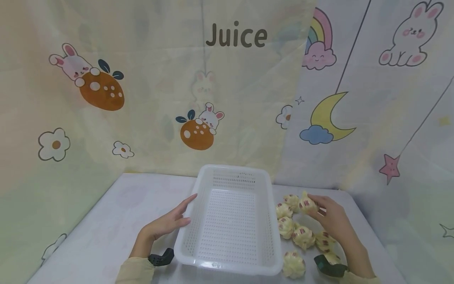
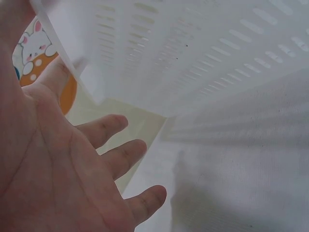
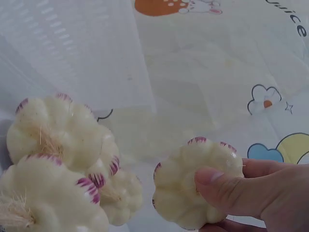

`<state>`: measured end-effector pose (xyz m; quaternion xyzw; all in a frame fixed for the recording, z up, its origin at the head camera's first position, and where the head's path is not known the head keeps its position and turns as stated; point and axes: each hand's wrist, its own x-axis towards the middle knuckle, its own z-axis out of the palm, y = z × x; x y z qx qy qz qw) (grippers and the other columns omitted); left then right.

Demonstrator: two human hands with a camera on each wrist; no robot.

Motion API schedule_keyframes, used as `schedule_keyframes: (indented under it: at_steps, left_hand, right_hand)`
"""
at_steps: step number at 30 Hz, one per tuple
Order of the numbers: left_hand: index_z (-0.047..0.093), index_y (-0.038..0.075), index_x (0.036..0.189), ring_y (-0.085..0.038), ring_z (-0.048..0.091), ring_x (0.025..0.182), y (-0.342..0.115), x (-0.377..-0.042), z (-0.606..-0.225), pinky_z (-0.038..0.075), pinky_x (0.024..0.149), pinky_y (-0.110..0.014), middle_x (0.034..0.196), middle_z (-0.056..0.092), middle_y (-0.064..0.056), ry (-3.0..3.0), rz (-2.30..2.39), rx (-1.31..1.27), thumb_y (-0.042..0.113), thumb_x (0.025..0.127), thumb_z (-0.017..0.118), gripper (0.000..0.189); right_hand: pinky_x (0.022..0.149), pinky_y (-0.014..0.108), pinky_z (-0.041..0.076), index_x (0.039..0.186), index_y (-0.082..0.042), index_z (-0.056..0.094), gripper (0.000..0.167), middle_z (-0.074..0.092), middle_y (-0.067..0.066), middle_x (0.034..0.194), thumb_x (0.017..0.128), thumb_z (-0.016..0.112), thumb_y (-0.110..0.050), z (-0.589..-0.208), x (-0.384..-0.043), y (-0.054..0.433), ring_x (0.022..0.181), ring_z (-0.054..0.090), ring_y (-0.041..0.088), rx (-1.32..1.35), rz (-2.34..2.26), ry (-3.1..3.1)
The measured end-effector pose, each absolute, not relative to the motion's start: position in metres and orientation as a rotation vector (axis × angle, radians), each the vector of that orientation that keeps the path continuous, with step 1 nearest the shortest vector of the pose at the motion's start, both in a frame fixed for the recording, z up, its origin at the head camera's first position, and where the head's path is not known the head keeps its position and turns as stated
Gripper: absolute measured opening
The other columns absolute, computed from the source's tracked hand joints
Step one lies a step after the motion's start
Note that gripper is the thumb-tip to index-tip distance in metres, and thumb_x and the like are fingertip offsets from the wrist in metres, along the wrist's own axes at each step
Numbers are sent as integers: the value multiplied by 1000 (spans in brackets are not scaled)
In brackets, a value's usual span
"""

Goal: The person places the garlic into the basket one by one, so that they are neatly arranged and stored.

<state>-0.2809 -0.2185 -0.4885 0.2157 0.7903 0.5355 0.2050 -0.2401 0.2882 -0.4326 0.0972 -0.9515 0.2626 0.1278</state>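
In the head view, a white rectangular perforated plastic basket [image 1: 228, 225] is standing on a white cloth-covered counter [image 1: 142, 201]. The left hand [image 1: 164, 223] is resting its fingers against the basket's left rim, its grip relaxed rather than clenched. To the basket's right, the right hand [image 1: 331, 215] is grasping a cream-coloured, purple-streaked garlic bulb [image 1: 307, 205] near the far end of a group of seven similar bulbs [image 1: 303, 236]. Behind the counter, a pale yellow printed fabric backdrop [image 1: 156, 79] is hanging, bearing the word "Juice".

In the left wrist view, the palm is facing the camera; three fingers are pointing outward, apart from each other, beside the basket's slotted wall.

In the right wrist view, the thumb is pressing on the held bulb's near face while fingers are supporting it from behind. Several other bulbs are clustering to its left, near the basket, with a gap between.
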Motion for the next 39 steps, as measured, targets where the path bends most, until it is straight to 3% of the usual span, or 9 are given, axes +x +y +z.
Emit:
schedule_keyframes:
  at_steps: [24,28,39]
  left_hand:
    - [9,45,149,-43,18,143,-219,-282,-490,29,103,-67,160,-1,-6,2158,1510,633,34,94,56,73]
    - [8,43,149,-40,11,145,-218,-280,-485,27,105,-67,160,-1,-5,2159,1507,658,30,96,54,72]
    - [11,46,148,-39,11,145,-214,-280,-487,26,104,-69,160,1,-4,2200,1501,618,40,92,57,73]
  right_hand:
    - [85,37,53,130,-3,56,52,55,17,127,80,73,-6,-420,-230,246,113,57,37,391,891,-2685]
    - [85,36,53,128,-4,57,52,57,16,126,79,74,-7,-420,-231,240,112,58,35,425,901,-2656]
    - [81,34,55,128,-6,59,54,59,13,125,76,77,-6,-412,-224,214,111,60,34,543,943,-2588]
